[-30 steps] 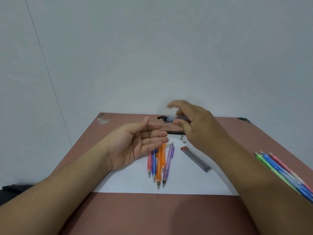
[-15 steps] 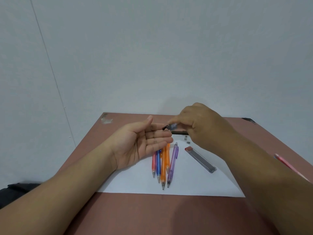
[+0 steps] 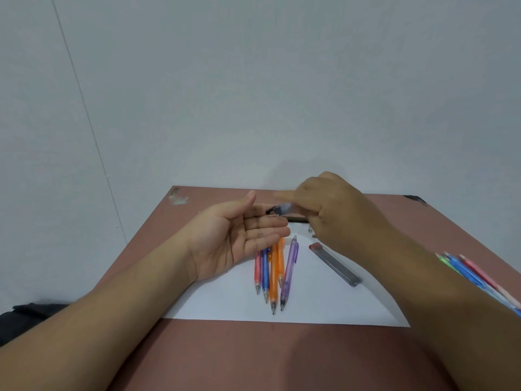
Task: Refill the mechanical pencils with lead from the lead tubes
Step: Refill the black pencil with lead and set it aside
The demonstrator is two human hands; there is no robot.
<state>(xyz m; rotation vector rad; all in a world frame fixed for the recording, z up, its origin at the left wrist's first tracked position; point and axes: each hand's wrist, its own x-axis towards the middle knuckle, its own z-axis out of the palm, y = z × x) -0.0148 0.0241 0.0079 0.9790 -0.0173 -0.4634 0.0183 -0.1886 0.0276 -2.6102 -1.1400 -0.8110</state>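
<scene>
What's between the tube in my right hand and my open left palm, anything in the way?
Nothing visible. The right hand holds the lead tube with its dark tip just above the fingers of the open left hand; only air shows between them. The pencils lie below on the paper.

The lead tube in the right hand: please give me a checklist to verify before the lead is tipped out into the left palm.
1. Right hand holds the lead tube securely: ok, fingers are curled round it.
2. Tube's dark end points toward the left hand: ok.
3. Left palm is open and turned up below the tube end: ok.
4. Tube cap is off: cannot tell, the end is blurred.
5. Pencils to fill are in reach: ok, the purple pencil and others lie on the white paper beside the left hand.
6. Spare lead case lies clear of both hands: ok.
</scene>
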